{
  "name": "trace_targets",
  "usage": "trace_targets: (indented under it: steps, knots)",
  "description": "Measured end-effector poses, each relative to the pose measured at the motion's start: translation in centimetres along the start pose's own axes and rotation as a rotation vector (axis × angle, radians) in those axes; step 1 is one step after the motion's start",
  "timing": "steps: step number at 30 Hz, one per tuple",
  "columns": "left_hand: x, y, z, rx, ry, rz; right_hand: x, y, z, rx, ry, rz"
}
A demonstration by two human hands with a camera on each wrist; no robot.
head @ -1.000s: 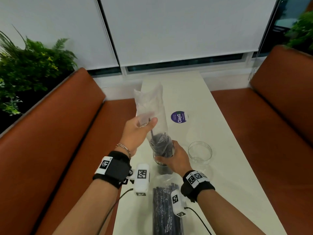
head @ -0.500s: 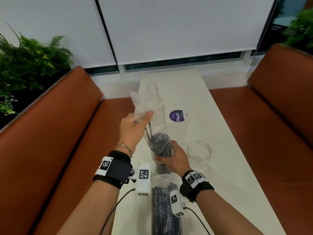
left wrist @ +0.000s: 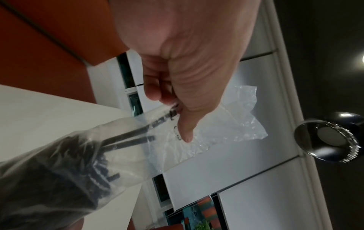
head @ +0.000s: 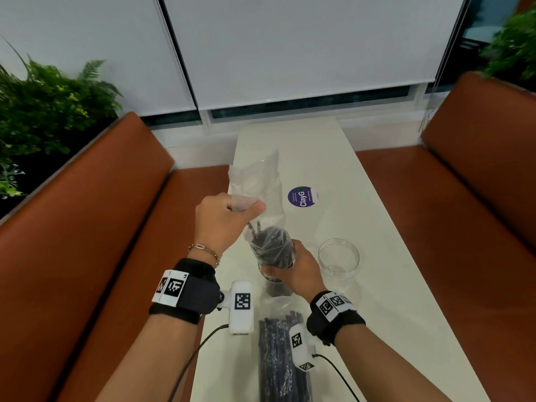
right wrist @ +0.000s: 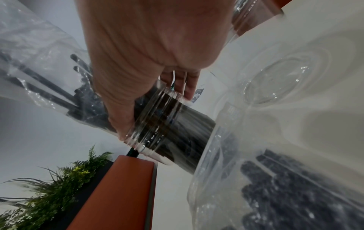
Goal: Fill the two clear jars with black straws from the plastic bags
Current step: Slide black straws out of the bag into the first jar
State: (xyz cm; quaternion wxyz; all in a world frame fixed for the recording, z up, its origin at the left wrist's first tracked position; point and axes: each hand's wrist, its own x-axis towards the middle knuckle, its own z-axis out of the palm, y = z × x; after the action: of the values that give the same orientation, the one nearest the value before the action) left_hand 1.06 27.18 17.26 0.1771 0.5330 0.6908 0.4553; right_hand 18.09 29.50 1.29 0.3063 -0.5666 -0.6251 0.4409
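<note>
A clear jar (head: 272, 276) stands on the white table (head: 324, 158), packed with black straws (head: 271, 250) that rise above its rim. A clear plastic bag (head: 256, 181) still sleeves the straws' tops. My left hand (head: 246, 206) pinches this bag above the straws; in the left wrist view the left hand (left wrist: 175, 112) nips the bag (left wrist: 222, 124) and one straw end. My right hand (head: 293, 258) grips the jar at its rim, as the right hand (right wrist: 155, 114) also shows on the jar (right wrist: 169, 123). An empty clear jar (head: 338, 256) stands just right.
A second bag of black straws (head: 278, 361) lies along the table near me, below my wrists. A round purple sticker (head: 302, 196) sits farther out on the table. Brown bench seats (head: 95, 227) flank both sides, with green plants (head: 43, 111) behind the left one.
My left hand has shifted slightly left and closed its thumb down into a tighter pinch on the bag. The right hand stays on the jar.
</note>
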Motion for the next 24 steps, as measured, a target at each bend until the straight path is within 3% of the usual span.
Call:
trace_targets:
  steps: [5,9,13,16,18,24]
  knots:
    - [0.1,1.4,-0.5,0.096,0.071,0.123,-0.1,-0.1,0.0,-0.018,0.003,0.014]
    - [-0.2,1.4,-0.5,0.143,-0.039,0.101,-0.1,-0.1,0.1,-0.016,0.012,0.007]
    - [0.0,0.7,-1.1,0.046,-0.025,0.033,-0.3,-0.4,-0.1,-0.023,0.020,-0.011]
    - [-0.8,0.5,-0.6,0.263,-0.137,0.083,-0.3,-0.2,0.0,-0.016,0.030,-0.006]
    - [-1.2,0.3,0.1,0.402,-0.143,0.125,-0.4,-0.3,0.2,-0.016,0.039,-0.010]
    - [-1.8,-1.1,1.8,0.420,-0.104,0.074,-0.3,-0.4,0.3,-0.040,0.042,-0.011]
